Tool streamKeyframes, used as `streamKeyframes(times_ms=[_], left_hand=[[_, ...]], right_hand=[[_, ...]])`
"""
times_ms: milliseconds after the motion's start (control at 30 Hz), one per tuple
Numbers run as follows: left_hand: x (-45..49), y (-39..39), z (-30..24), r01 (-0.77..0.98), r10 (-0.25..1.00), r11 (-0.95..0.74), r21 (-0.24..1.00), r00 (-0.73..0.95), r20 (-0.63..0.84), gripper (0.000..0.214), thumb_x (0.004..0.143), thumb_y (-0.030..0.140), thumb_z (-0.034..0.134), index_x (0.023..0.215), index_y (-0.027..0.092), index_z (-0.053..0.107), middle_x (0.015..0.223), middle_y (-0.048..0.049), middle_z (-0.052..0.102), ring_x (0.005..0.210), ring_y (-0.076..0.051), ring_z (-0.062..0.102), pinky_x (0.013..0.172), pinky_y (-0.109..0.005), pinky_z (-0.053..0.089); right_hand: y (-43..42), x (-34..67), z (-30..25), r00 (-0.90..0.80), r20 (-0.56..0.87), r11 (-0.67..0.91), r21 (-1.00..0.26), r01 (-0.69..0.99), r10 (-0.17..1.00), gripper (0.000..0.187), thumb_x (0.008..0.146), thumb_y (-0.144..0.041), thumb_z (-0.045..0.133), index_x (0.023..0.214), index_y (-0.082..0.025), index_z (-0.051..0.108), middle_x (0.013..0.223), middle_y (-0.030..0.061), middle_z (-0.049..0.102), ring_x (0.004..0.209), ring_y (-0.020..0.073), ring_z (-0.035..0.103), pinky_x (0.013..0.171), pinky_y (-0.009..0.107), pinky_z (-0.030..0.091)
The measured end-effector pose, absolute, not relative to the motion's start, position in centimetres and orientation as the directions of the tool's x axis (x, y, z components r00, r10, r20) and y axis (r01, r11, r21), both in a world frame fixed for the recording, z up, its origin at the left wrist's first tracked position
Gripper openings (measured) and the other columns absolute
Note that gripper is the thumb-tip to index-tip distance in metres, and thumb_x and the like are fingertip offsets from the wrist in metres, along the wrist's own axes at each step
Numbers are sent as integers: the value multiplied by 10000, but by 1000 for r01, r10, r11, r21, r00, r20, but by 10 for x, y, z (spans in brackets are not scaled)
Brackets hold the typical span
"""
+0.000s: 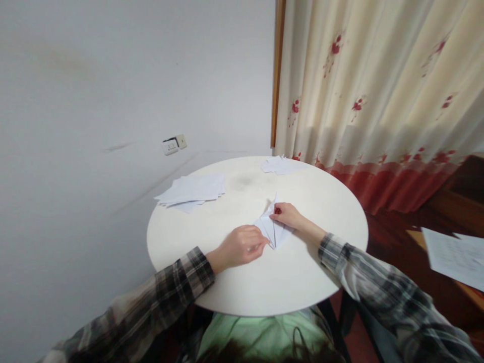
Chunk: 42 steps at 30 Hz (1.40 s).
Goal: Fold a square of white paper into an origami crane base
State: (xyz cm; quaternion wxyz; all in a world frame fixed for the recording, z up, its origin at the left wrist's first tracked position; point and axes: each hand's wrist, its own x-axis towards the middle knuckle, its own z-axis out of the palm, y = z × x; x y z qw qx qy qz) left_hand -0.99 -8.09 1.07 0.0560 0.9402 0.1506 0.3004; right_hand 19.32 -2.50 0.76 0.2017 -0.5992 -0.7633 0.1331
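A folded white paper piece (273, 227) lies on the round white table (234, 292), with one pointed flap standing up. My left hand (242, 245) is curled, its fingertips pinching the paper's near left edge. My right hand (287, 214) rests on the paper's far right side, fingers closed and pressing on a fold.
A loose stack of white sheets (192, 191) lies at the table's far left, and a small pile of folded paper (279, 165) sits at the far edge. A flowered curtain (378, 91) hangs behind. More printed sheets (454, 257) lie on a wooden surface at right.
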Motion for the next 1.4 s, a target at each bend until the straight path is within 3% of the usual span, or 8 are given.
streamKeyframes(times_ms=[133,267,467,700,800,900,1167,1400], left_hand=[[-13,-63,6,518,605,-787,335,543,582,191,825,224,451,934,189,603,864,-44,636,836,-159,569,772,-305,455],[-11,-46,-3,538,742,-670,512,505,441,420,722,316,618,1097,167,505,932,-61,617,841,-171,569,743,-315,460],[3,-24,-21,416,700,-675,610,623,350,530,655,310,678,1120,163,470,890,-28,576,779,-136,537,712,-277,435],[5,-19,-20,412,636,-731,544,700,325,384,674,271,645,1011,151,507,756,13,497,700,-124,470,669,-256,403],[6,-22,-13,417,619,-748,516,719,316,211,685,287,638,803,144,539,704,15,477,680,-129,457,633,-244,385],[8,-23,-11,432,635,-735,522,709,308,220,683,315,647,671,137,519,660,21,447,631,-117,435,590,-231,370],[9,-24,-12,429,690,-665,611,666,283,184,648,242,677,763,128,590,703,11,497,659,-116,467,615,-234,392],[10,-27,-6,435,692,-659,613,671,268,211,634,295,677,688,138,547,656,29,450,621,-105,416,585,-221,343]], right_hand=[[-35,193,10,-283,142,316,-469,825,949,144,694,-275,590,708,-134,616,658,25,614,568,105,497,532,205,323],[-49,190,9,-399,111,388,-567,727,910,128,678,-263,599,662,-136,592,535,-20,557,493,82,472,512,194,323],[-50,188,-3,-454,62,363,-699,616,889,119,683,-252,569,649,-139,558,469,-52,505,429,72,464,477,187,337],[-55,181,1,-465,27,329,-743,583,885,234,719,-355,534,626,-140,540,474,-52,470,428,65,416,434,184,293],[-56,176,3,-363,94,316,-717,621,927,396,735,-498,491,569,-140,525,458,-53,416,433,59,349,418,192,238],[-53,171,2,-283,157,313,-663,680,946,438,741,-514,472,516,-141,509,447,-50,381,445,59,320,421,200,206],[-53,164,4,-159,179,236,-604,761,971,476,737,-531,451,458,-149,501,415,-30,389,427,69,330,422,218,200],[-48,163,0,-103,158,181,-644,743,982,346,704,-384,498,452,-146,500,397,-36,368,417,65,333,407,214,187]])
